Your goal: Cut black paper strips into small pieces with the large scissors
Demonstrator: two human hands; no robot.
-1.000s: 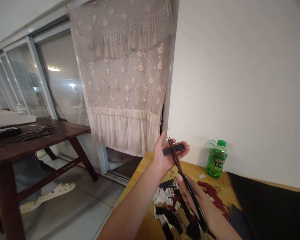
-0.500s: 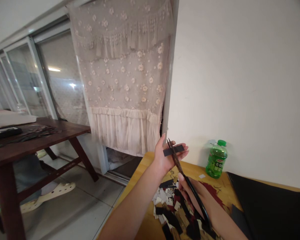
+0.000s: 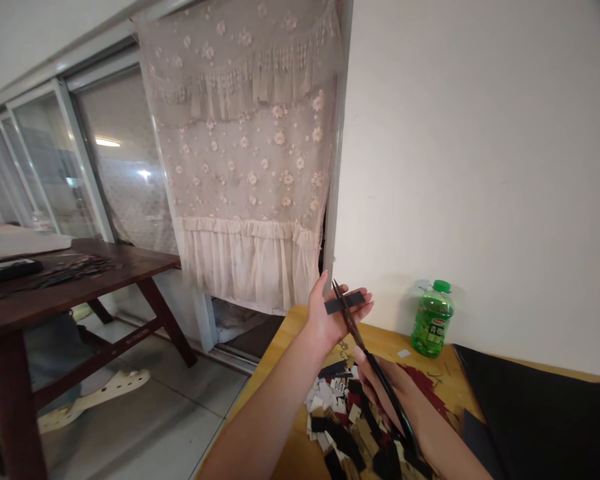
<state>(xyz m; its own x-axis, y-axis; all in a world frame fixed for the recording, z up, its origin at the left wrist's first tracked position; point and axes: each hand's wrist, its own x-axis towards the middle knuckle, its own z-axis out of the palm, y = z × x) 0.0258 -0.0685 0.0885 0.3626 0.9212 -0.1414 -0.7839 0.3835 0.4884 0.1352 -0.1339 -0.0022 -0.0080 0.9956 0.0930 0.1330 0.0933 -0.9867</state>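
My left hand [image 3: 325, 317] is held out palm up, thumb raised, with its fingers stretched behind a short black strip [image 3: 355, 302] that it holds. A pair of long dark scissors [image 3: 353, 327] crosses in front of the strip, the tips slightly apart. My right hand [image 3: 387, 387] is wrapped round the scissors' black handles. Whether the blades touch the strip I cannot tell. Below both hands lies a heap of small cut pieces [image 3: 347, 437], in black, white, brown and dark red.
A green bottle [image 3: 433, 320] stands on the wooden table [image 3: 267, 373] against the wall. Large black sheets [image 3: 545, 413] lie at the right. Leftward is a dark red table [image 3: 130, 262] with dark pieces on it, and a person's foot in a cream clog [image 3: 123, 387] below. A lace curtain [image 3: 250, 167] hangs behind.
The view has shifted very slightly. Both hands, the strip and the scissors keep almost the same pose, a touch further left in the picture.
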